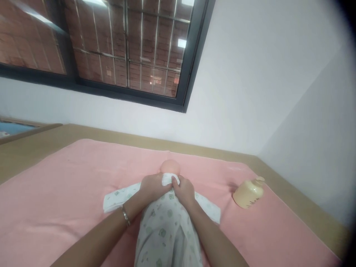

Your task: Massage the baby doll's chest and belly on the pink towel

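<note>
A baby doll (pixel 170 167) lies on its back on a pink sheet (pixel 69 185), head pointing away from me. It wears a white garment with a green print (pixel 164 230), sleeves spread to both sides. My left hand (pixel 151 186) and my right hand (pixel 183 190) meet at the doll's neck, both pinching the white collar of the garment just below the head. A thin bracelet circles my left wrist. The doll's face is hidden from me.
A cream-yellow pump bottle (pixel 248 193) lies on its side on the sheet to the right. The sheet covers a tan surface (pixel 33 144) set against white walls. A dark-framed barred window (pixel 125 48) is above.
</note>
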